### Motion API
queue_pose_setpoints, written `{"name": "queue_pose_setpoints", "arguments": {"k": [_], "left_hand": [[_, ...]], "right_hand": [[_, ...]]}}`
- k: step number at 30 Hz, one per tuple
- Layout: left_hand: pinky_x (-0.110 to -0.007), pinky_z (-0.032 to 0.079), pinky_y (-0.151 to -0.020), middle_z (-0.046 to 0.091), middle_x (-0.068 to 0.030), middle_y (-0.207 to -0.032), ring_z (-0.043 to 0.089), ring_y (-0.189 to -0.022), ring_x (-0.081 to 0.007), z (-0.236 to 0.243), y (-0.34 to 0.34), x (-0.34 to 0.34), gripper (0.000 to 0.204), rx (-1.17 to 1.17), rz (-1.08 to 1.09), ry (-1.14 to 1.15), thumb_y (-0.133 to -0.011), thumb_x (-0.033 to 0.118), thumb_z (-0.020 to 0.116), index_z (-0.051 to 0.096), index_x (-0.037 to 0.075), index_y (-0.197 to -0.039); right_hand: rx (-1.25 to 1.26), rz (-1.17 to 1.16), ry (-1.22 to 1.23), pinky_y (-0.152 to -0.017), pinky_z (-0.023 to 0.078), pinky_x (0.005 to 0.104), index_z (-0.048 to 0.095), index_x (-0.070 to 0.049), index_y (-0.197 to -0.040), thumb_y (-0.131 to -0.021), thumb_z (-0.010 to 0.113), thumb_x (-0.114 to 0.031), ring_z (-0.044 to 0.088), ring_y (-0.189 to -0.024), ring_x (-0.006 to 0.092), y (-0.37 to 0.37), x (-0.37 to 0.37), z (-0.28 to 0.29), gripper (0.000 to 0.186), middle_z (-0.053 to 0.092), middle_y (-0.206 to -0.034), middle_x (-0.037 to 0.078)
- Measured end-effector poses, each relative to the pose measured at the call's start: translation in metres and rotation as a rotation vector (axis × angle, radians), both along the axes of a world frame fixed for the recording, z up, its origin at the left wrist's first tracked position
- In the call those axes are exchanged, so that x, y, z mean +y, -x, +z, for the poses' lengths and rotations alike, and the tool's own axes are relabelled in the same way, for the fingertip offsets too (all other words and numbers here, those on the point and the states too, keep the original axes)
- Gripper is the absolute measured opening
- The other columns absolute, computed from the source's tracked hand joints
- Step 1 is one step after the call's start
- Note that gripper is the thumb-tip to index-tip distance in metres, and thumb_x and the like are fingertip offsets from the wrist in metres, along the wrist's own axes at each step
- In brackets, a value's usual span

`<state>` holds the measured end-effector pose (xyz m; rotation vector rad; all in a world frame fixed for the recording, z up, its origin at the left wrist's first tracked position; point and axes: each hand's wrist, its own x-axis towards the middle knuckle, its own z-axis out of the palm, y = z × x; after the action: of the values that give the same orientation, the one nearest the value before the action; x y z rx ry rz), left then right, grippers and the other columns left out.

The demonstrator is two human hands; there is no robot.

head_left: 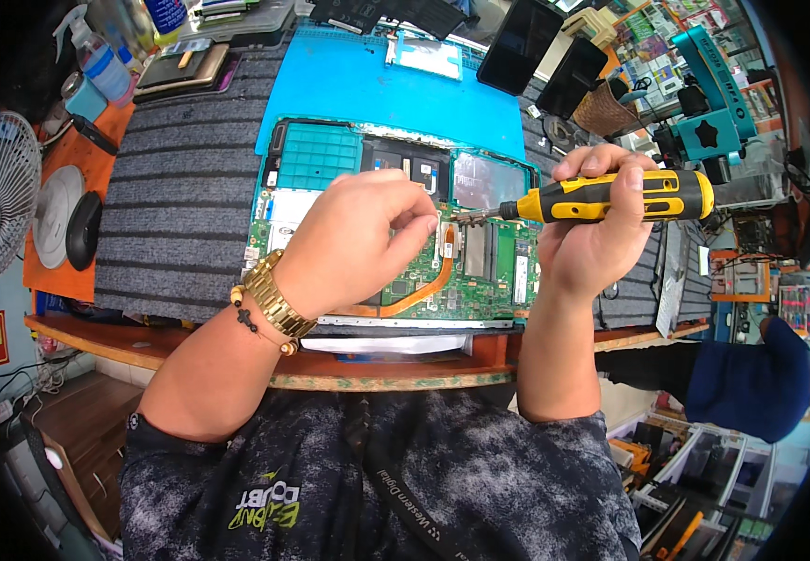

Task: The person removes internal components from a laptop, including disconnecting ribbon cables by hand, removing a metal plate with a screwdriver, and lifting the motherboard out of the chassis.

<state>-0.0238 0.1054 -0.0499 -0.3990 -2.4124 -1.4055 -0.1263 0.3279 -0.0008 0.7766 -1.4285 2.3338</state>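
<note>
A yellow-and-black screwdriver [671, 194] lies across my right hand [601, 210], whose fingers are wrapped round its handle. Its shaft points left over an opened laptop [316, 154], and small dark pieces, too small to name, cluster near the tip. My left hand [367, 234] hovers over the laptop with thumb and forefinger pinched close to that tip. Whatever the pinch holds, if anything, is hidden. Beneath the hands, a green circuit board [403, 273] shows, with a copper heat pipe [423, 294] running over it. The left forearm covers part of the laptop's near left side.
Under the laptop's far side lies a blue mat [321, 89], beside a grey ribbed mat [176, 196]. A fan [1, 196], black mouse [84, 221] and spray bottle [106, 65] stand left. A teal stand [709, 131] and dark panels [520, 47] are far right.
</note>
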Motion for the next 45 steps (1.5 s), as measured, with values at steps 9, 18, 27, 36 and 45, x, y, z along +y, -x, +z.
{"name": "queue_pose_setpoints", "arguments": {"k": [9, 18, 27, 36, 45], "left_hand": [[-0.048, 0.052, -0.079, 0.071, -0.0066, -0.087, 0.072, -0.083, -0.0311, -0.005, 0.001, 0.0, 0.015, -0.005, 0.084, 0.031, -0.101, 0.019, 0.079, 0.075, 0.006, -0.093], [-0.048, 0.052, -0.079, 0.072, -0.0064, -0.088, 0.073, -0.084, -0.0311, -0.005, 0.001, 0.0, 0.015, 0.008, 0.086, 0.04, -0.101, 0.019, 0.079, 0.074, 0.007, -0.093], [-0.048, 0.052, -0.081, 0.073, -0.0065, -0.089, 0.074, -0.086, -0.0309, -0.006, 0.001, 0.0, 0.014, -0.004, 0.084, 0.055, -0.101, 0.019, 0.079, 0.075, 0.008, -0.094], [-0.051, 0.055, -0.077, 0.073, -0.0128, -0.09, 0.074, -0.085, -0.0361, -0.002, 0.001, 0.002, 0.013, 0.012, 0.089, -0.003, -0.103, 0.015, 0.074, 0.073, 0.004, -0.097], [-0.055, 0.054, -0.077, 0.069, -0.0202, -0.088, 0.069, -0.085, -0.0456, 0.002, -0.001, 0.001, 0.018, -0.048, 0.084, 0.001, -0.111, 0.014, 0.063, 0.065, 0.001, -0.1]], "right_hand": [[0.08, -0.081, -0.181, -0.083, 0.061, 0.0382, 0.058, -0.003, -0.12, -0.109, 0.075, -0.006, 0.071, -0.086, 0.0199, 0.009, 0.0, -0.024, 0.02, 0.07, -0.103, 0.011], [0.068, -0.068, -0.2, -0.082, 0.062, 0.0358, 0.058, -0.003, -0.122, -0.108, 0.076, -0.003, 0.072, -0.086, 0.0185, 0.009, 0.0, -0.027, 0.022, 0.071, -0.104, 0.01], [0.099, 0.037, -0.294, -0.068, 0.057, 0.0267, 0.058, -0.003, -0.118, -0.103, 0.077, 0.006, 0.068, -0.079, 0.0111, 0.0, -0.01, -0.022, 0.026, 0.068, -0.102, 0.007], [0.112, 0.009, -0.32, -0.062, 0.053, 0.025, 0.06, -0.004, -0.113, -0.102, 0.076, 0.009, 0.066, -0.072, 0.0091, 0.0, -0.02, -0.018, 0.023, 0.066, -0.099, 0.005], [0.084, 0.005, -0.326, -0.062, 0.054, 0.0257, 0.06, -0.004, -0.114, -0.104, 0.077, 0.005, 0.065, -0.072, 0.009, 0.002, -0.017, -0.017, 0.022, 0.066, -0.098, 0.003]]}}
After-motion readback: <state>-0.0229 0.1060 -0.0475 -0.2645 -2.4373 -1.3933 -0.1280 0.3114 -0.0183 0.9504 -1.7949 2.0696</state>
